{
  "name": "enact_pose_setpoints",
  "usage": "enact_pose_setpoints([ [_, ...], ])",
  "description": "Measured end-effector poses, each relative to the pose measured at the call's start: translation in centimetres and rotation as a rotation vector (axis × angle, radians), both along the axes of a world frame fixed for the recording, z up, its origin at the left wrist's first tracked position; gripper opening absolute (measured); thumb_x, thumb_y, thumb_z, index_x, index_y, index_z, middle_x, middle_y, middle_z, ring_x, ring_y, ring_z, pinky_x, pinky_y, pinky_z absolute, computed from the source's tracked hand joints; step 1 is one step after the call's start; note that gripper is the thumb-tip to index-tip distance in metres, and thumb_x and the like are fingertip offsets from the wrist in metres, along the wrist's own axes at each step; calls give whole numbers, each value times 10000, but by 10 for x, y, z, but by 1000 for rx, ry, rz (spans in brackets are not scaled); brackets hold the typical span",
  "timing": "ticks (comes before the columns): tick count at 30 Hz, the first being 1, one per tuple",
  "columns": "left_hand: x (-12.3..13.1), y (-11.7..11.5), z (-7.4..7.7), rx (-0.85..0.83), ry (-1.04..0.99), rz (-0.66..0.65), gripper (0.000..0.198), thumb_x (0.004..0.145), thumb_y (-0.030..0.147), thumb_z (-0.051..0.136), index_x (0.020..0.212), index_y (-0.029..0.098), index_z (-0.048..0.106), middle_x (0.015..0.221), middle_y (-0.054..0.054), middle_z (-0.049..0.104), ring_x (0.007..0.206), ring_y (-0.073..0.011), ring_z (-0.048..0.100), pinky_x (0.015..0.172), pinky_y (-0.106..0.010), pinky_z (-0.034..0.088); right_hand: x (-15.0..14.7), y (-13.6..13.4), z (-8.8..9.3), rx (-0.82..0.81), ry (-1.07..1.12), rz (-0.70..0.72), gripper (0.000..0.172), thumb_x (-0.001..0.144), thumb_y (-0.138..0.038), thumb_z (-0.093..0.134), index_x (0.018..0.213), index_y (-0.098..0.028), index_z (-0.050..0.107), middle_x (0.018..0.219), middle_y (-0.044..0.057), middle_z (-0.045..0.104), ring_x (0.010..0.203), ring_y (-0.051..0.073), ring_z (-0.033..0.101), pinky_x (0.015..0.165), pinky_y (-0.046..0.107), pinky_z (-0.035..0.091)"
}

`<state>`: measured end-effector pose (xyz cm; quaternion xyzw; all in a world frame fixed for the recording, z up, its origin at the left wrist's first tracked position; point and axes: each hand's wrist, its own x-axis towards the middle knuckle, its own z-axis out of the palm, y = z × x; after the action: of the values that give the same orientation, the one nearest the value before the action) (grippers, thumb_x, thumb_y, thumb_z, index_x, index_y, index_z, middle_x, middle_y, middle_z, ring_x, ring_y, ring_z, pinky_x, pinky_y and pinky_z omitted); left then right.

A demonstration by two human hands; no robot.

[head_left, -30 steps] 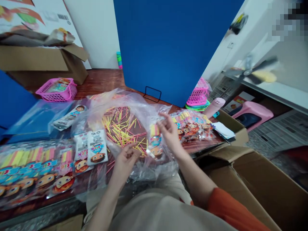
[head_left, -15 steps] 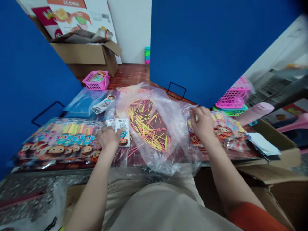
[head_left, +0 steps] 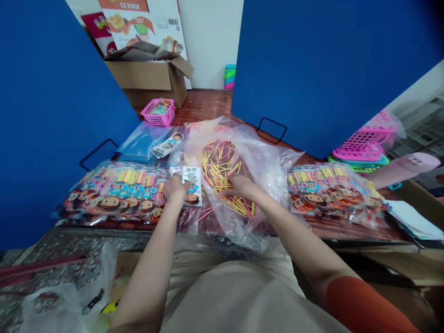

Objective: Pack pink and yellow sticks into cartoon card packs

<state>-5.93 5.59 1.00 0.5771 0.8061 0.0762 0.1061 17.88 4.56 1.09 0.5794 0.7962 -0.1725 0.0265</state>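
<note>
Thin yellow and pink sticks lie loose in a spread-out clear plastic bag in front of me. My right hand reaches over the bag's edge into the sticks, fingers stretched and apart; its fingertips are partly hidden among them. At the left side of the bag, my left hand is closed over small white printed packets, thumb on the nearest one. Beside it lies a row of filled clear packets of sticks with cartoon faces. Similar filled packets are piled on the right.
Blue panels with wire handles stand left and right. A pink basket and an open cardboard box are at the back. Stacked baskets, a pinkish rounded object and papers lie at the right.
My right hand has moved left from the packets on the right into the sticks. My left hand stays at the white packets. The whole view has shifted, with things now further right.
</note>
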Motion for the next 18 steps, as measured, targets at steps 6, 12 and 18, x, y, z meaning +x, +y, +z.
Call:
enact_pose_setpoints([
  [6, -1, -3, 3, 91, 20, 30, 315, 818, 325, 646, 1075, 143, 642, 994, -197, 726, 979, -336, 682, 788, -391, 489, -1, 2, -4, -15, -5, 14, 354, 887, -442, 614, 1037, -125, 658, 1112, 164, 666, 1040, 250, 628, 851, 272, 443],
  [12, -5, -10, 13, 172, 28, -2, 230, 852, 321, 568, 942, 165, 711, 933, -194, 734, 934, -358, 684, 758, -406, 472, -19, 3, -1, 2, -4, -104, 485, 918, -526, 514, 1085, -89, 640, 1113, 201, 669, 1030, 292, 651, 839, 331, 475],
  [18, -16, -11, 13, 401, -263, -53, 248, 836, 337, 563, 870, 160, 733, 849, -143, 750, 863, -301, 691, 767, -365, 484, -39, 7, -2, -10, 3, -123, 501, 847, -429, 620, 1197, -71, 596, 1194, 224, 646, 1069, 310, 647, 840, 343, 496],
])
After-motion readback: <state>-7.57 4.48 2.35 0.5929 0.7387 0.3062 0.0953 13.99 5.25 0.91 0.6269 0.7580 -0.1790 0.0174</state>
